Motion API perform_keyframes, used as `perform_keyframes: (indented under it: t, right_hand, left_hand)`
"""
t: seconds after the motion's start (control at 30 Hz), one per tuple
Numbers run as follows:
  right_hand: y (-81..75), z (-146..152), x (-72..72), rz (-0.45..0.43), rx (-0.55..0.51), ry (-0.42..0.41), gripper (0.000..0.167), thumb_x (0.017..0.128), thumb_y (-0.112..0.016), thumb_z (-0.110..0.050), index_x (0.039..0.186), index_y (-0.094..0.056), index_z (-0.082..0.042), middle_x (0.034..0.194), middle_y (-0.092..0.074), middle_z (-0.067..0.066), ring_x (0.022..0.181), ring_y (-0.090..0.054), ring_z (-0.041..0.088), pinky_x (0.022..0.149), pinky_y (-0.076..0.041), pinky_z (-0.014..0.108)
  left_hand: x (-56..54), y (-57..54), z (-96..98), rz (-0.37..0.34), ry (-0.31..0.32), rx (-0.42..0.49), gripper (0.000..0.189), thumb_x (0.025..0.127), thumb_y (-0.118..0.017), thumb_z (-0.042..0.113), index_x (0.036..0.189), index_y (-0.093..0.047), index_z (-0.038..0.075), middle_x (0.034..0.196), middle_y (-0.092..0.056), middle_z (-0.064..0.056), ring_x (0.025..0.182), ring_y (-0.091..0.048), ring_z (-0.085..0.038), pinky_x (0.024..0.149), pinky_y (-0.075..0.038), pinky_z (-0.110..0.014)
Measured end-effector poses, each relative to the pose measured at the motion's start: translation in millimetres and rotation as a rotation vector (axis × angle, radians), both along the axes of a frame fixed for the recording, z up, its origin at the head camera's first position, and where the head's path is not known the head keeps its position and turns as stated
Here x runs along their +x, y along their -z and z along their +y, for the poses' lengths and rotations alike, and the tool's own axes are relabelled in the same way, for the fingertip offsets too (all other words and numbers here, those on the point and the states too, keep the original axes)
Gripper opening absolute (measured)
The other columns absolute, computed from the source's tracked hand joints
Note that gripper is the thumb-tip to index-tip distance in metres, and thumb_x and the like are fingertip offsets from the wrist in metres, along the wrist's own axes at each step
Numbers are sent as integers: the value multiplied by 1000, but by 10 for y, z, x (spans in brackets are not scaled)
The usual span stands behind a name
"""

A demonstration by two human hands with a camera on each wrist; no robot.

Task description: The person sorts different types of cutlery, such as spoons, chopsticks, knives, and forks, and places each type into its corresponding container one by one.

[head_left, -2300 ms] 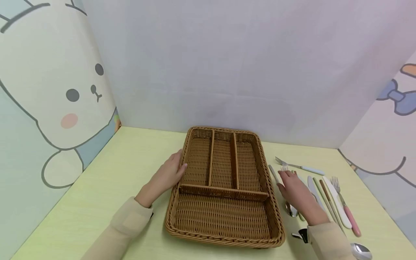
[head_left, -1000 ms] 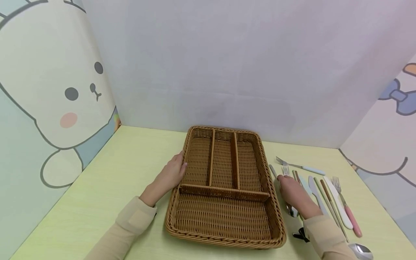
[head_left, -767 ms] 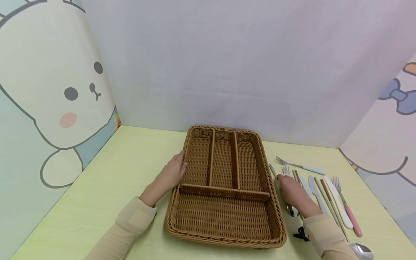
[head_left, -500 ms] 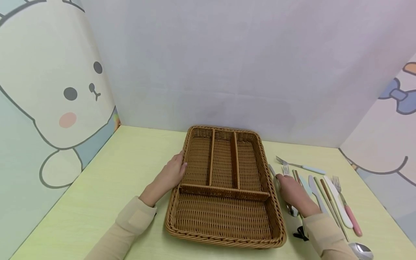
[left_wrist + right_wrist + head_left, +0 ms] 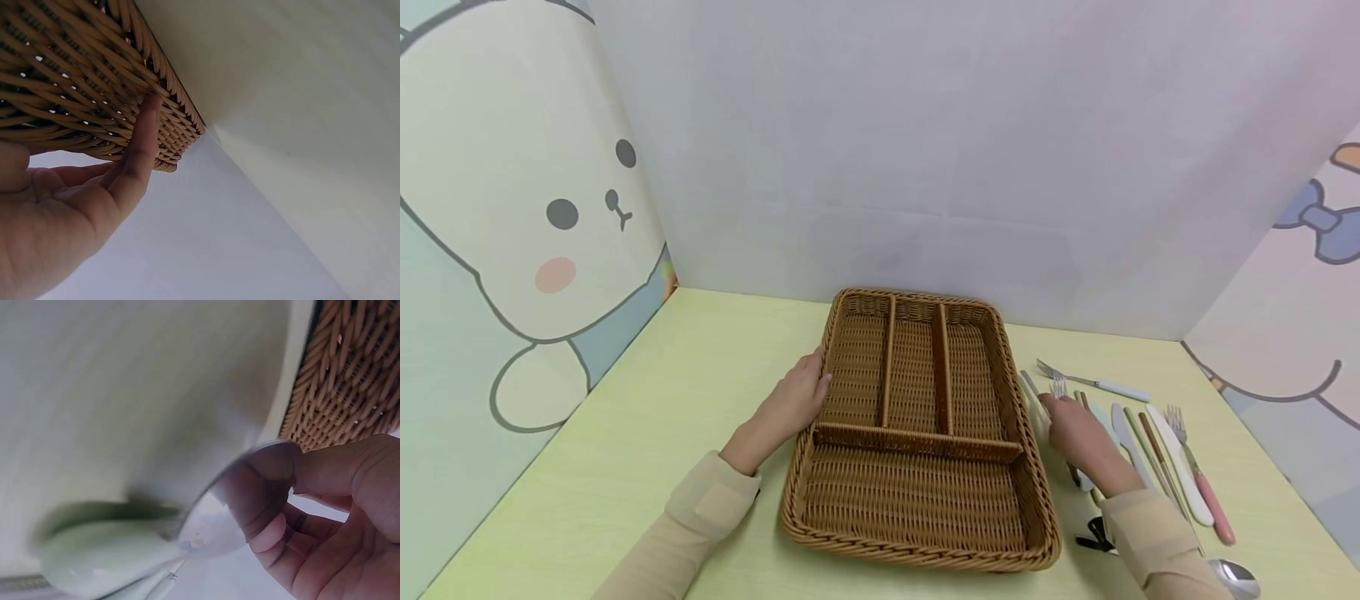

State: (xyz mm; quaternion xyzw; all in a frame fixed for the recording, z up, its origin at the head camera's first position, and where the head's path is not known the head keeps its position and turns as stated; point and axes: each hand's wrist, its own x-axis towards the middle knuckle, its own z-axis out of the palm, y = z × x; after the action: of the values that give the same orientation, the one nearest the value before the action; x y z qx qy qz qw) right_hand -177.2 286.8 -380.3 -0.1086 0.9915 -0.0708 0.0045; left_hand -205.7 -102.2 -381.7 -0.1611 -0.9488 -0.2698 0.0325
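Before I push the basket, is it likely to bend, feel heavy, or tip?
The basket is probably stiff, since its dividers stand straight without sagging. It may be light for its size, because the weave shows small gaps. Being low and wide, it seems more apt to slide than to tip.

The head view looks forward and down from the near side of the brown rectangular wicker basket (image 5: 917, 500), far enough back to frame it whole. The left wrist view faces along the basket's left outer wall at close range, sharing that side and the bare left hand (image 5: 786, 406) with the head view; the right wrist view, also close, looks in beside the basket's right wall, sharing the bare right hand (image 5: 1084, 437).
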Motion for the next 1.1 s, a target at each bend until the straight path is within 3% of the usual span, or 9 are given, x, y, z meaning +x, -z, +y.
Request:
perform_keyframes:
  t: [0.07, 0.3, 0.77, 1.1]
  right_hand:
    - [-44, -1, -1, 6, -5, 5, 44, 77, -43, 16, 121, -48, 13, 94, -58, 30, 77, -57, 37, 57, -48, 38]
    - [-176, -7, -10, 11, -44, 64, 44, 81, -37, 12, 124, -46, 12, 95, -55, 32, 50, -40, 18, 43, -30, 27]
    - [-454, -125, -66, 114, -70, -3, 38, 82, -43, 9, 119, -50, 13, 86, -57, 27, 60, -53, 24, 48, -38, 30]
    - [-586, -312, -170, 130, -74, -53, 38, 81, -44, 8, 118, -50, 12, 89, -57, 26, 66, -55, 29, 52, -45, 35]
  left_hand:
    - [-2, 0, -2, 0, 0, -4, 54, 98, -40, 16, 139, -21, -14, 135, -37, -33, 123, -41, -43, 96, -43, -49]
    - [-6, -1, -4, -16, -8, -3, 54, 98, -40, 17, 140, -21, -12, 136, -36, -32, 124, -41, -42, 97, -42, -50]
    - [-4, -8, -4, -11, -7, -5, 54, 98, -40, 16, 139, -21, -13, 136, -37, -32, 123, -41, -43, 96, -42, -50]
    - [-2, 2, -3, -9, -2, -1, 54, 98, -40, 17, 140, -21, -13, 136, -37, -32, 123, -41, -42, 96, -43, -49]
